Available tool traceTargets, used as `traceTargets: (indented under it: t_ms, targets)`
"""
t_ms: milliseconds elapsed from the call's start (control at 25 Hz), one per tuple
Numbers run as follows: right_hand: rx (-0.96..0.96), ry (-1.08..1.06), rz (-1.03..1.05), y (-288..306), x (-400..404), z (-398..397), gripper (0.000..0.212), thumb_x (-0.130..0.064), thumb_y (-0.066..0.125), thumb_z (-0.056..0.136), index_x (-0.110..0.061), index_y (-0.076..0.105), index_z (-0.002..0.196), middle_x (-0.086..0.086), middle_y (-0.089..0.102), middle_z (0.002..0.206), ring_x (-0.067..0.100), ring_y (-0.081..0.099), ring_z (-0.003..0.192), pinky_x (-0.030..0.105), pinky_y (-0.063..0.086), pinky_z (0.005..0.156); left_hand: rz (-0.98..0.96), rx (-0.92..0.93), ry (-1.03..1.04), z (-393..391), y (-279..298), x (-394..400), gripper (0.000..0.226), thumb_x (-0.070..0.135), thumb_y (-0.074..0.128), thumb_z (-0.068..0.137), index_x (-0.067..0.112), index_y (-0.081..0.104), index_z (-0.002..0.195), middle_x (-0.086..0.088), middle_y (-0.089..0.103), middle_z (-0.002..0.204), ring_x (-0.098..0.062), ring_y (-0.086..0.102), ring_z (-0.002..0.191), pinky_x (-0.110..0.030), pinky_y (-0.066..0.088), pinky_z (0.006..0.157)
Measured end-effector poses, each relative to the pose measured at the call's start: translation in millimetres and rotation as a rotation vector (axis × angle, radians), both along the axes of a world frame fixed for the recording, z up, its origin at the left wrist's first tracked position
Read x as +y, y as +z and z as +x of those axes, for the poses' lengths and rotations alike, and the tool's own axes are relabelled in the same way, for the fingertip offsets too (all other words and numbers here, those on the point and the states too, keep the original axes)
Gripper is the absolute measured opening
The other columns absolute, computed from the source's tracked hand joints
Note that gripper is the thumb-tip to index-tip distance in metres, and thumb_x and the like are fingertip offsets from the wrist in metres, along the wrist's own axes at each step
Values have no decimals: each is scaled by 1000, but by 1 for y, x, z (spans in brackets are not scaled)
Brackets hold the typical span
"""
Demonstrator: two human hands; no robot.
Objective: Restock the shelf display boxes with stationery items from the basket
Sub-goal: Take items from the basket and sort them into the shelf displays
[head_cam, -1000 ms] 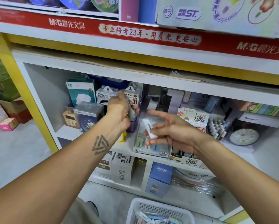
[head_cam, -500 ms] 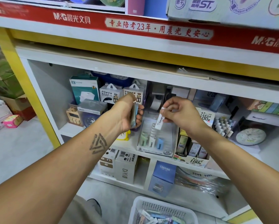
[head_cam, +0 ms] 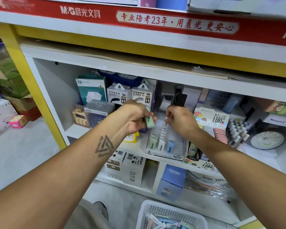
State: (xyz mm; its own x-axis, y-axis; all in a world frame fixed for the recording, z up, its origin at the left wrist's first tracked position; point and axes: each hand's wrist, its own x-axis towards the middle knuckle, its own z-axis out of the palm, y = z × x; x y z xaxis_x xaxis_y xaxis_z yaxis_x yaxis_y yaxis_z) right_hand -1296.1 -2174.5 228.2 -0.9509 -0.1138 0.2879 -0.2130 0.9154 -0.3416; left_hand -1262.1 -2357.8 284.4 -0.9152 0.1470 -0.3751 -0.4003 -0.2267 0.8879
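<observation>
Stationery-shop shelf (head_cam: 106,141), white under a red M&G banner (head_cam: 155,19): your right hand (head_cam: 180,119) pinches a white eraser (head_cam: 165,125) over the clear display box (head_cam: 167,142), fingers curled. Your left hand (head_cam: 134,118) grips a green eraser (head_cam: 149,122) just beside it. Below, the white basket (head_cam: 155,210) holds more erasers.

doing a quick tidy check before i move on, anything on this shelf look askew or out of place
Mostly tidy. The clear eraser box is unevenly filled: the white row runs far back, the green and blue rows hold only a few. The left hand holds a green eraser; the right hand is slotting in a white one.
</observation>
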Motion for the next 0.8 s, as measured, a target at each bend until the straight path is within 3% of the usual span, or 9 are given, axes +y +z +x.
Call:
traceTargets:
  t_ms: [120,360,600,720,800]
  targets:
    - [-34,6,9,-7,4,-2,14,-4,68,90,-16,62,85,-3,67,80,6,61,69,33,57,72,-11,24,-8,1,0,-2,22,-19,45,94,2,48,89,-20,54,94,-30,61,74,-47,54,78]
    - [-62,65,58,-8,6,-8,16,-5,69,89,-17,61,84,-9,62,75,-11,52,62,15,42,58,-24,40,-7,2,-1,-2,22,-18,52,91,3,52,86,-19,60,83,-33,65,74,-52,51,82]
    - [-94,67,131,-8,7,-9,12,-4,68,88,-15,67,87,1,66,87,10,62,76,24,48,66,-43,44,-17,2,-2,0,22,-16,53,92,5,52,87,-18,62,82,-32,66,73,-52,51,81]
    - [-192,53,267,-5,6,-7,29,-1,61,90,-15,73,112,6,70,114,23,66,101,34,55,90,-59,35,-16,3,-1,-1,20,-15,57,90,5,53,91,-19,64,85,-35,67,80,-54,52,83]
    - [-174,47,191,4,0,-5,28,-7,60,94,-17,72,118,3,70,118,21,66,105,36,54,94,-76,40,-5,3,-1,-2,24,-14,63,87,5,55,100,-18,66,87,-35,67,85,-55,53,84]
